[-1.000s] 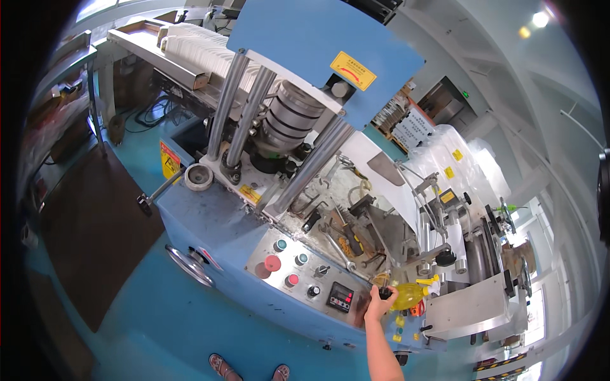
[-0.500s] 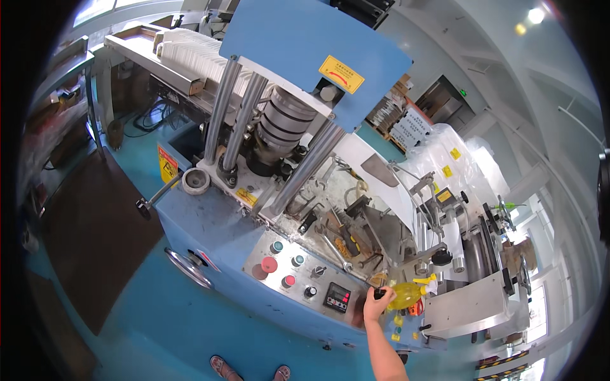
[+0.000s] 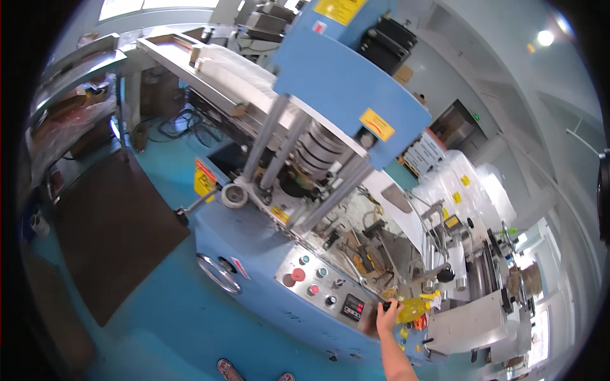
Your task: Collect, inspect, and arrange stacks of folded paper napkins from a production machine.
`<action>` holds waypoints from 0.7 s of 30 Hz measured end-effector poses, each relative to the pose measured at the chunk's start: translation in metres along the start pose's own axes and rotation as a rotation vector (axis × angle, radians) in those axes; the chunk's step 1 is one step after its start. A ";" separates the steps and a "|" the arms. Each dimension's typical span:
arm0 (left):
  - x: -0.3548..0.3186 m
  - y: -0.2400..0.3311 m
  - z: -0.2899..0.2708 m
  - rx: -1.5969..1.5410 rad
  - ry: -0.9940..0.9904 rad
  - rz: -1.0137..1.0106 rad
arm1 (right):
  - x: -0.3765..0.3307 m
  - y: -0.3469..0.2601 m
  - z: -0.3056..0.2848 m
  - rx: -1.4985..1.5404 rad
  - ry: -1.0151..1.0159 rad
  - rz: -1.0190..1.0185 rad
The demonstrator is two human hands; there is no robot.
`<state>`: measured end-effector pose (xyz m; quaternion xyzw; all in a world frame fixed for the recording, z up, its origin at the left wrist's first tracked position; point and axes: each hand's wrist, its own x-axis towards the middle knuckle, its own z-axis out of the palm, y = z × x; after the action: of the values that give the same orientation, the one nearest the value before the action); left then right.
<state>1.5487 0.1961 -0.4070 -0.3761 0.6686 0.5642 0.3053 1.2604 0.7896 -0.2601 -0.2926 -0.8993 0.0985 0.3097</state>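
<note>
My right hand (image 3: 389, 315) is at the front right corner of a blue press machine (image 3: 254, 270), its fingers closed around a small black knob (image 3: 386, 306). What the knob belongs to is partly hidden by the fingers. Just right of the hand stands a yellow spray bottle (image 3: 414, 309), close to the fingers. A control panel (image 3: 324, 282) with green and red buttons and a small digital display (image 3: 352, 307) lies to the hand's left. My left hand is out of view.
Loose wrenches and hand tools (image 3: 363, 257) lie on the machine bed behind the panel. Thick steel columns (image 3: 264, 141) hold up the blue press head (image 3: 356, 82). A metal roller unit (image 3: 473, 320) juts out on the right. A handwheel (image 3: 218, 274) sticks out in front.
The view has swung, so the machine sits lower and further right in the picture. My right hand stays closed on the black knob beside the spray bottle.
</note>
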 end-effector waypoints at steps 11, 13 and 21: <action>-0.011 0.096 -0.036 0.011 0.015 -0.150 | 0.021 -0.017 -0.039 -0.459 -0.551 0.191; 0.033 0.057 -0.041 -0.067 -0.032 -0.166 | 0.023 -0.036 -0.052 -0.562 -0.611 0.124; 0.123 0.045 -0.115 -0.075 -0.101 -0.175 | -0.108 -0.045 -0.028 -0.809 -0.762 0.367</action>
<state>1.4473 0.0674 -0.4657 -0.4152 0.5953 0.5782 0.3727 1.3248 0.6898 -0.2759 -0.4825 -0.8479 -0.1026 -0.1942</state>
